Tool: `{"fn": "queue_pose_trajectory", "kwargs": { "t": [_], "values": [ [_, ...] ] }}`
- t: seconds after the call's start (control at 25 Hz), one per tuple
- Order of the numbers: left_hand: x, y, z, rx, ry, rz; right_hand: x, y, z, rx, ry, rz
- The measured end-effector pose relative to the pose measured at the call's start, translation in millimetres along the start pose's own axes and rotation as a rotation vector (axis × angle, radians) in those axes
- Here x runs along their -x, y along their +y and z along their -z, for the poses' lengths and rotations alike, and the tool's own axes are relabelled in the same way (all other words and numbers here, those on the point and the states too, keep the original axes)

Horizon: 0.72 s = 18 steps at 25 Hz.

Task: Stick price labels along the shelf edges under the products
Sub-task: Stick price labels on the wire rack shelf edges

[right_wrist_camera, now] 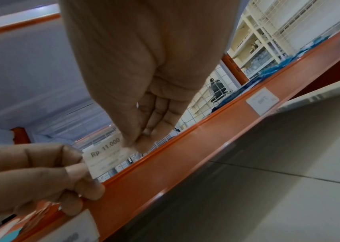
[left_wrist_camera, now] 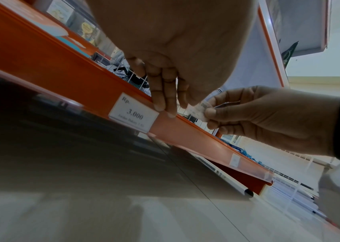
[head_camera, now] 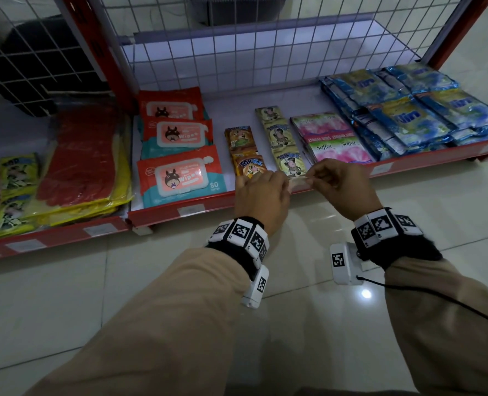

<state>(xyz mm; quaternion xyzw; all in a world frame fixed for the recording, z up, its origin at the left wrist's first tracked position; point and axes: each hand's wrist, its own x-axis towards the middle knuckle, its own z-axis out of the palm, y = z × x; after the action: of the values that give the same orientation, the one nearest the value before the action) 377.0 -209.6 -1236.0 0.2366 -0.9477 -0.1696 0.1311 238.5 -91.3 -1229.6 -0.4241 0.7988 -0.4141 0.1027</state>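
Observation:
A small white price label (head_camera: pixel 300 182) reading "Rp. 11.000" (right_wrist_camera: pixel 107 157) is held stretched between both hands, just above the red shelf edge (head_camera: pixel 222 202). My left hand (head_camera: pixel 280 180) pinches its left end, and the lower fingers (right_wrist_camera: pixel 90 191) rest against the edge. My right hand (head_camera: pixel 312 175) pinches the right end with thumb and fingertips (right_wrist_camera: pixel 136 144). In the left wrist view the label (left_wrist_camera: pixel 199 111) shows beside my left fingers (left_wrist_camera: pixel 165 106). Directly behind the label lie Top Ice sachets (head_camera: pixel 290 164).
A "Rp. 3.000" label (left_wrist_camera: pixel 134 114) is stuck on the edge left of my hands, and another label (head_camera: pixel 381 168) further right. Wipes packs (head_camera: pixel 179 175), pink Soffell packs (head_camera: pixel 337 151) and blue sachets (head_camera: pixel 408 115) lie on the shelf. Tiled floor (head_camera: pixel 65 295) is below.

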Motion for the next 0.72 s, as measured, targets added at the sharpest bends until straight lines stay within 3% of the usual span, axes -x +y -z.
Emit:
{"fn": "queue_pose_trajectory", "kwargs": {
  "t": [0.12, 0.28, 0.52, 0.72],
  "values": [
    [3.5, 1.4, -1.0, 0.035, 0.002, -0.001, -2.0, 6.4, 7.4, 0.119, 0.066, 0.062],
    [1.4, 5.4, -1.0, -0.02, -0.031, 0.011, -3.4, 13.0, 5.9, 0.307, 0.038, 0.139],
    [0.6, 9.6, -5.0, -0.193, -0.102, -0.03, -1.0, 18.6, -2.6, 0.344, 0.036, 0.182],
    [-2.8, 13.2, -5.8, -0.224, -0.112, -0.022, 1.8, 18.7, -2.6, 0.53, 0.006, 0.296]
  ]
}}
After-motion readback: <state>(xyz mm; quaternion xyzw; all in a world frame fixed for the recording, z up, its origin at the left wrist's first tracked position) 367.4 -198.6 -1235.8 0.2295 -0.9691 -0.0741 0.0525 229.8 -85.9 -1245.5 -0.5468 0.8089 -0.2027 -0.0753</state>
